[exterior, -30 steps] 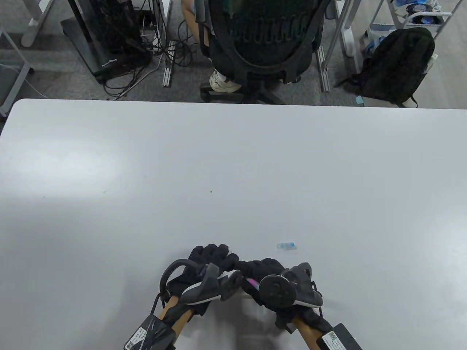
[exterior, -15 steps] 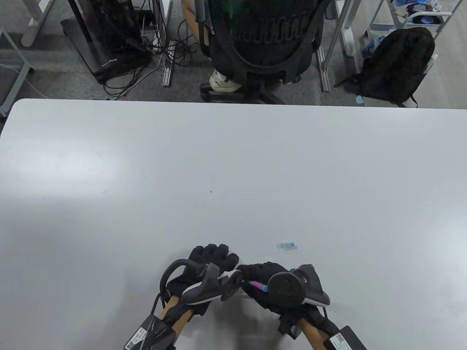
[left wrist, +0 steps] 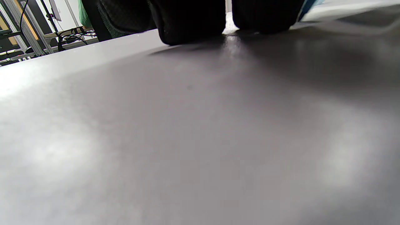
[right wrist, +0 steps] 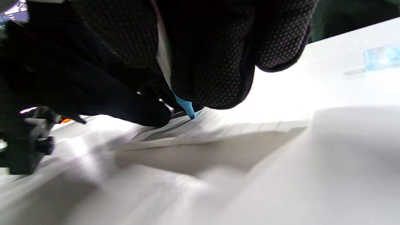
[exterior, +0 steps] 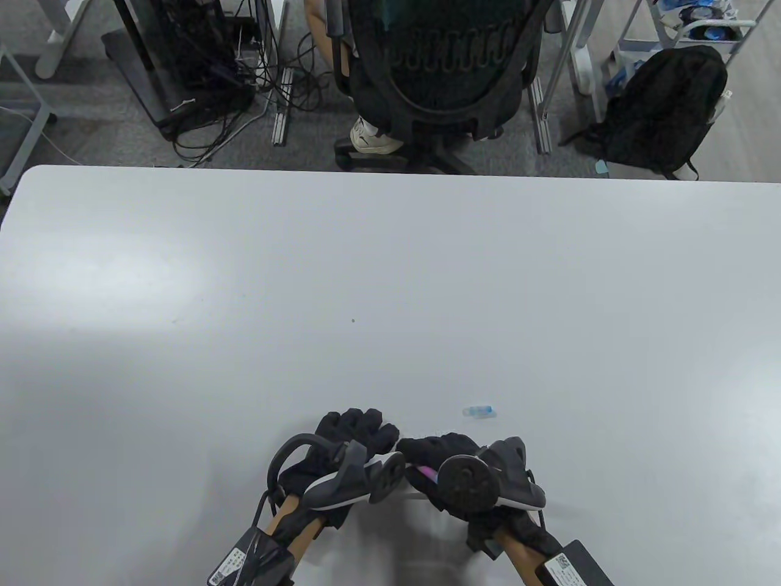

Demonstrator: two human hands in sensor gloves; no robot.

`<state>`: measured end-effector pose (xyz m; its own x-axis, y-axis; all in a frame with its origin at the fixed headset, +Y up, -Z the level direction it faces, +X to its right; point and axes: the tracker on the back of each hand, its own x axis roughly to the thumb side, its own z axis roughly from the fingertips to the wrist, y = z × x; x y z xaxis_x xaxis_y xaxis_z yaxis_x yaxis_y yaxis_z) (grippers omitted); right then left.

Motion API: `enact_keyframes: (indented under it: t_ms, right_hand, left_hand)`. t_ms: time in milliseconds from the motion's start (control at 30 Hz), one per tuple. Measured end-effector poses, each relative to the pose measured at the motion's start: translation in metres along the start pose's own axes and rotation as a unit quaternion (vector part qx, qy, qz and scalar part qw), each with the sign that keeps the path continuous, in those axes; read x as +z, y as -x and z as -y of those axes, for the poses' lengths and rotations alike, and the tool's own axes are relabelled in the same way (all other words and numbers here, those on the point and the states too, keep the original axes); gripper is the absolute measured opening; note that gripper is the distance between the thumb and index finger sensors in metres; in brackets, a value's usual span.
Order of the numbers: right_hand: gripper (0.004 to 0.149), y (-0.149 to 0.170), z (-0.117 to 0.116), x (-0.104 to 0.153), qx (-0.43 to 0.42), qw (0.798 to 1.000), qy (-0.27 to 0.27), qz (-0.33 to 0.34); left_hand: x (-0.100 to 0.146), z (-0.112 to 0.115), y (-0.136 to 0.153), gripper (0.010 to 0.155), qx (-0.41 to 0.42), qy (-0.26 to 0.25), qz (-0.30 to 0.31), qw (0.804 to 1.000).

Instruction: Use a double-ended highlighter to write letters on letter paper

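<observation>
Evidently, near the table's [exterior: 390,274] front edge, the right hand [exterior: 448,473] is gripping the highlighter [right wrist: 187,109], writing on the paper [right wrist: 237,126]; the left hand [exterior: 348,436], fingers flat, is steadying it. Next likely needs another controlled stroke.

Two black gloved fingertips [left wrist: 193,22] press the smooth grey table [left wrist: 187,140]; beyond its far edge stands a metal frame [left wrist: 28,40].

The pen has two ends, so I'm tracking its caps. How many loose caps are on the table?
1. A small translucent blue cap lies on the white table, just beyond the right hand. Another could be hidden under the gloves.
</observation>
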<state>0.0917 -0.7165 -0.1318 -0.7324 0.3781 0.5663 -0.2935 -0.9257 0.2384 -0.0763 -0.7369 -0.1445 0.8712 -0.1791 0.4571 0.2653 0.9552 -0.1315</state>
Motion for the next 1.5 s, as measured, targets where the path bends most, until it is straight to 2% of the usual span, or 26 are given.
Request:
enact_keyframes:
  t_ms: [233,400,633,967,1067,1200,1500]
  right_hand:
    - [0.048,-0.004,0.003,0.015,-0.019,0.999,-0.045,0.015]
    - [0.049,-0.005,0.002,0.011,-0.015,1.000,0.011,0.006]
    - [0.050,-0.008,-0.009,0.004,0.010,1.000,-0.004,0.008]
    - [0.049,-0.001,-0.003,0.009,0.007,1.000,0.010,-0.002]
    - [0.049,0.004,0.002,0.010,-0.025,0.998,0.046,-0.020]
    - [0.050,0.007,0.003,0.009,0.035,0.998,0.045,-0.031]
    - [0.050,0.008,-0.002,0.002,0.049,0.997,0.042,-0.035]
  left_hand:
    - [0.000,0.000,0.000,0.049,-0.004,-0.001,0.000,1.000]
    - [0.001,0.000,-0.001,0.049,-0.005,0.000,0.000,1.000]
    - [0.001,0.000,-0.001,0.049,-0.005,0.000,0.000,1.000]
    - [0.001,0.000,-0.002,0.049,-0.006,0.001,0.001,1.000]
    - [0.001,0.000,-0.003,0.051,-0.007,0.007,0.005,1.000]
    - [0.000,0.001,-0.003,0.054,0.004,0.015,0.016,1.000]
    - [-0.001,0.002,-0.005,0.053,0.014,0.019,0.028,0.999]
